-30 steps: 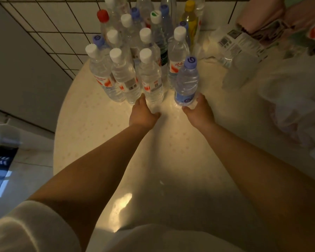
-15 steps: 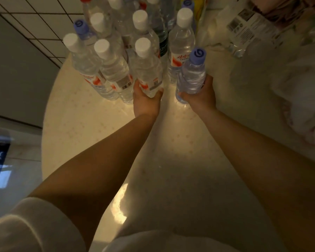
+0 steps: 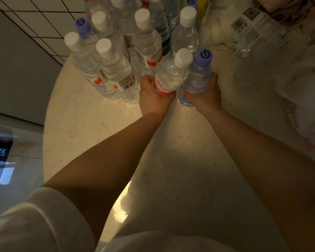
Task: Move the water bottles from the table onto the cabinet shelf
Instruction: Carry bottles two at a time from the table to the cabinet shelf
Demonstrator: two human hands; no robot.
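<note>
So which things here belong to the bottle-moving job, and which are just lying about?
Job:
- left hand gripping white-capped bottle
- right hand gripping purple-capped bottle
- standing bottles on the table

Lying about:
- plastic bags
- labelled plastic package

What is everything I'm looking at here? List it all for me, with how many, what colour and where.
White-capped bottle: one, clear with a red label, tilted in the left hand.
Purple-capped bottle: one, clear, in the right hand.
Standing bottles: a dozen or so, clear, mostly white caps, clustered at the far side of the table.
Table: one, round, pale cream.
Plastic wrapping: clear, with a printed label, far right of the table.
Tiled wall: white, upper left.
Left hand: grips the white-capped bottle.
Right hand: grips the purple-capped bottle.
</note>
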